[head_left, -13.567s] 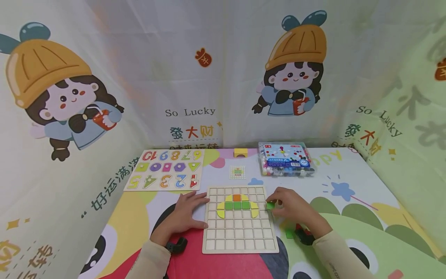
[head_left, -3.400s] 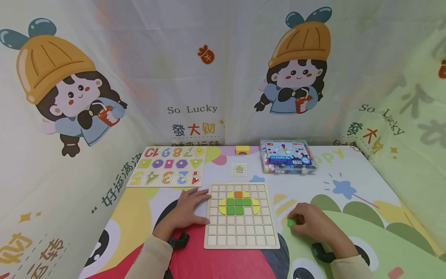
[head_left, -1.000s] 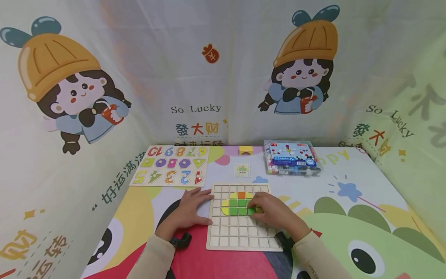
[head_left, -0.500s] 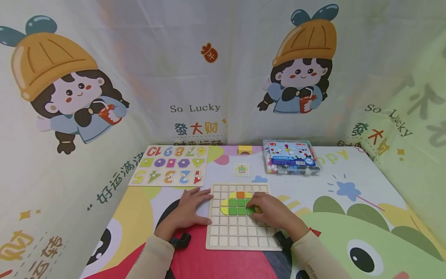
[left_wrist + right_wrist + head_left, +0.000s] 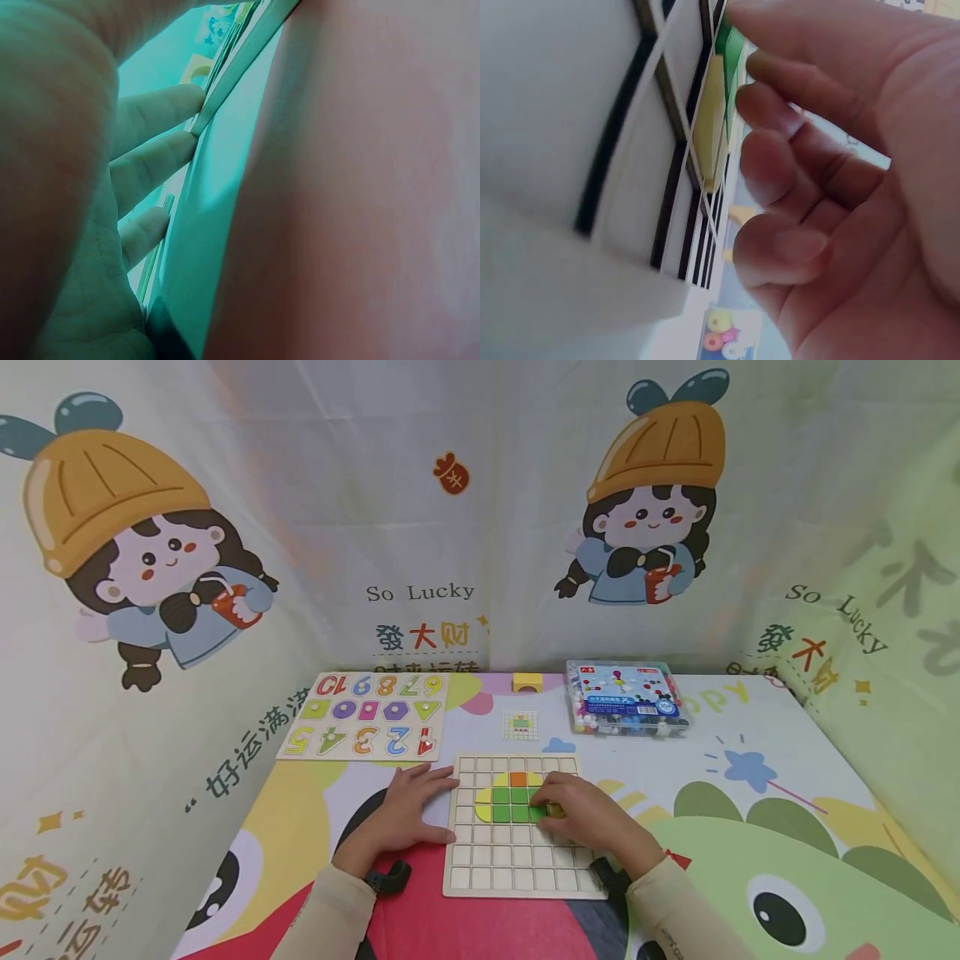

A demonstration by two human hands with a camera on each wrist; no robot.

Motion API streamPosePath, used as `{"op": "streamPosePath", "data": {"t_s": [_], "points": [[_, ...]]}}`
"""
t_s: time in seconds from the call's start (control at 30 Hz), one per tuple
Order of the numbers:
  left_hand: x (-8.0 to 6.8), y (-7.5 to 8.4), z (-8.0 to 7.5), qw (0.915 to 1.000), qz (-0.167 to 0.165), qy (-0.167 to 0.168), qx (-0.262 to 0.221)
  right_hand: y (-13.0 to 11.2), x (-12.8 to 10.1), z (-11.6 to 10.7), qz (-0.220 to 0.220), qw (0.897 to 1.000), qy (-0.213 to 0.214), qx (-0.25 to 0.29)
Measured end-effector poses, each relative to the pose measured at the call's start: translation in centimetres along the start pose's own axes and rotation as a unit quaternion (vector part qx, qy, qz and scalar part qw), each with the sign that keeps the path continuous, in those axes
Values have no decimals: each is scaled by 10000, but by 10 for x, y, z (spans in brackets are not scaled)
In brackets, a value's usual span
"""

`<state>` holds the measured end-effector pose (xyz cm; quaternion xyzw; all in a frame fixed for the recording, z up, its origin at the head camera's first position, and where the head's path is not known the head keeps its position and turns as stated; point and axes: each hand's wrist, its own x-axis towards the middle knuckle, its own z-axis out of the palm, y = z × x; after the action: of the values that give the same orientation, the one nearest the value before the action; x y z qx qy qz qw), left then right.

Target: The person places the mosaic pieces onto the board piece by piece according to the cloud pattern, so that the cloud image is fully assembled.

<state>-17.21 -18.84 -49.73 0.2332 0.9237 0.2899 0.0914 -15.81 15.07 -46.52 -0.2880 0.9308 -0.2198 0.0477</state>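
Observation:
A wooden grid board (image 5: 525,868) lies on the printed mat, with an orange tile (image 5: 517,779), green squares (image 5: 512,804) and yellow rounded pieces (image 5: 483,804) set in its upper rows. My right hand (image 5: 542,806) reaches over the board's right side and pinches a green tile (image 5: 537,813) at the right end of the lower green row. In the right wrist view its curled fingers (image 5: 780,105) sit against the green tile (image 5: 733,52), beside a yellow piece (image 5: 711,112). My left hand (image 5: 420,802) lies flat on the mat, its fingers (image 5: 157,112) touching the board's left edge (image 5: 240,60).
A number-and-shape puzzle board (image 5: 367,717) lies at the back left. At the back right stands a clear plastic box of beads (image 5: 626,697). A small pattern card (image 5: 520,725) and a yellow block (image 5: 527,682) lie behind the grid board. Printed fabric walls close in three sides.
My right hand took a green tile from the mat at the right and brought it onto the board. Over the last second it has barely moved. The left hand stays put.

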Motion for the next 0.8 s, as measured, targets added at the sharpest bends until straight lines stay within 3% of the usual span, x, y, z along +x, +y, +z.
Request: {"op": "streamPosePath", "data": {"t_s": [0.3, 0.43, 0.63, 0.8], "points": [[-1, 0, 1, 9999, 106, 81, 1, 14, -10, -9, 348, 9970, 96, 679], [-1, -1, 2, 9999, 106, 74, 16, 26, -29, -18, 550, 9950, 299, 783], [-2, 0, 2, 10000, 42, 27, 80, 48, -64, -36, 488, 9939, 749, 644], [-1, 2, 1, 10000, -7, -19, 80, 69, -96, -49, 667, 9935, 767, 518]]}}
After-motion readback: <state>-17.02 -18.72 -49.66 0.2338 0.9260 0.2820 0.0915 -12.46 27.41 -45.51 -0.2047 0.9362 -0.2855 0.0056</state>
